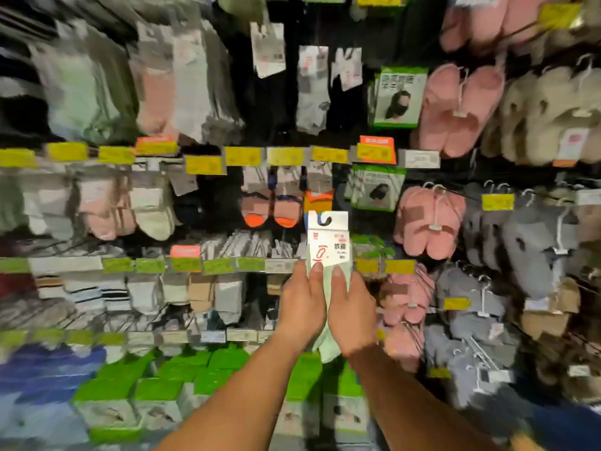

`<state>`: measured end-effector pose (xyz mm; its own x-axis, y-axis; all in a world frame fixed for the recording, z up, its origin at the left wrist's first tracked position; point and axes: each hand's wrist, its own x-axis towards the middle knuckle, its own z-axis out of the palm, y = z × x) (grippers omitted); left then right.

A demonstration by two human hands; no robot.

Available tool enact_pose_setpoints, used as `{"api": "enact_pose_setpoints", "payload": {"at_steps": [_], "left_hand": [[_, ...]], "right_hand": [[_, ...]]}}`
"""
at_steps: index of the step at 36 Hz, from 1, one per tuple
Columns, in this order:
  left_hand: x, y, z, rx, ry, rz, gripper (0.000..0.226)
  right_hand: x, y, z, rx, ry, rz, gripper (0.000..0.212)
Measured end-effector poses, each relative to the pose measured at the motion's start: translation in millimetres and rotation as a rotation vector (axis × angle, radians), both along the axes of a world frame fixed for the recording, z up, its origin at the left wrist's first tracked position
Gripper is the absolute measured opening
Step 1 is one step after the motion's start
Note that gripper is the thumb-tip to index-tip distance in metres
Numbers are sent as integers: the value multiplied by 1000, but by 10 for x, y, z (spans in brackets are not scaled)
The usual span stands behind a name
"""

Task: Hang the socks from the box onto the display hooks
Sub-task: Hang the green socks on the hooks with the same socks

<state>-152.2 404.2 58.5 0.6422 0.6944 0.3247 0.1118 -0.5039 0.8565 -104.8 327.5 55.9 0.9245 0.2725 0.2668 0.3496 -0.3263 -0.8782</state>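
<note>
a: rack's mostly blur, hooks impossible to pick out. where's the sock pack (327, 255)?

b: upright before the sock rows. left hand (303, 305) and right hand (352, 315) both grip its pale green bottom, fingers wrapped behind it.

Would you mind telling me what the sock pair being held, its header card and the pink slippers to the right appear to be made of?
The sock pair, held by the left hand and right hand, looks like soft, matte, pale green knit fabric; it bends limply. Its header card seems stiff white printed paperboard with a cut-out hook slot. The pink slippers look plush and fuzzy, probably fleece.
</note>
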Motion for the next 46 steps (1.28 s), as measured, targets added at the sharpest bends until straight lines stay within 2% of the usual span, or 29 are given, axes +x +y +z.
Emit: {"api": "enact_pose_setpoints", "payload": {"at_steps": [10, 14, 17, 22, 26, 30, 35, 42, 46], "left_hand": [[-1277, 1994, 763, 83, -96, 222, 26], [-1480, 2606, 948, 123, -172, 249, 39], [-1547, 3040, 1023, 132, -198, 241, 52], [-1624, 3706, 1218, 120, -219, 250, 36], [-1632, 4234, 1421, 168, -208, 274, 38], [-1592, 4700, 1697, 209, -250, 243, 37], [-1517, 5227, 2132, 272, -304, 217, 34], [-1425, 5767, 2747, 323, -321, 113, 36], [-1370, 5954, 2961, 289, -359, 15, 31]], "right_hand": [[-1142, 2150, 741, 99, -33, 293, 41], [-1309, 2732, 987, 136, -90, 327, 39], [-1354, 3163, 1081, 139, -115, 336, 42], [-1338, 3836, 1226, 142, -171, 336, 44], [-1350, 4310, 1394, 145, -180, 357, 45], [-1333, 4723, 1686, 146, -203, 344, 37], [-1269, 5163, 2152, 154, -282, 287, 43], [-1283, 5615, 2758, 169, -390, 166, 55], [-1256, 5784, 2979, 206, -391, 139, 51]]}}
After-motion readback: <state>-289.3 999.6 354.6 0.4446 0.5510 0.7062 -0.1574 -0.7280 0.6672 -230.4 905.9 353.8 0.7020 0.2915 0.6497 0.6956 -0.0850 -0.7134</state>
